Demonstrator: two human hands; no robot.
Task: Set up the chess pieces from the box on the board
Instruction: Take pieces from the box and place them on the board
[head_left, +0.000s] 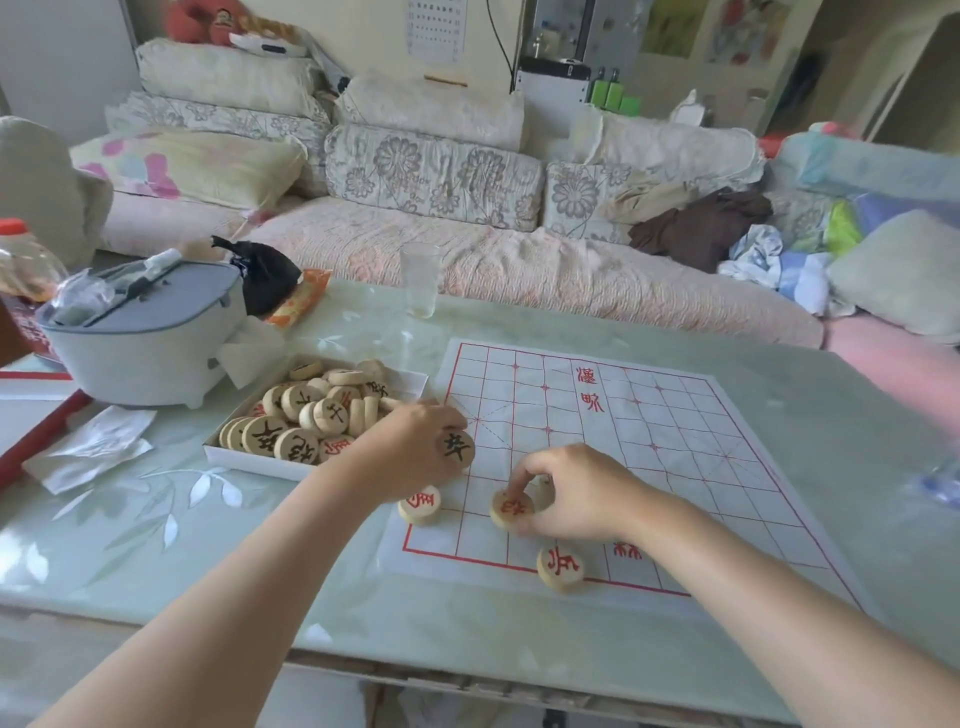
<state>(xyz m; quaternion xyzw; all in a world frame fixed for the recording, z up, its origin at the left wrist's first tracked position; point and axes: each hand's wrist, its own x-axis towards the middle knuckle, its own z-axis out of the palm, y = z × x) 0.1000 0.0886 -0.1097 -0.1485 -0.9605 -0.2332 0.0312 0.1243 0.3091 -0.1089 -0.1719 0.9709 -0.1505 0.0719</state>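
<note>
Chess pieces (311, 415) mostly heaped in box (249, 462) on surface (311, 545) just left of board (649, 441); 3 red sit by board's near-left corner, right hand (576, 493) pinching 1 red piece (512, 509) onto its crossing, left hand (410, 452) gripping black piece (458, 448), likely next.

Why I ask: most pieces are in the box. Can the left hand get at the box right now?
Probably yes: the left hand is right beside the box with nothing between, but it is holding a black-lettered piece.
</note>
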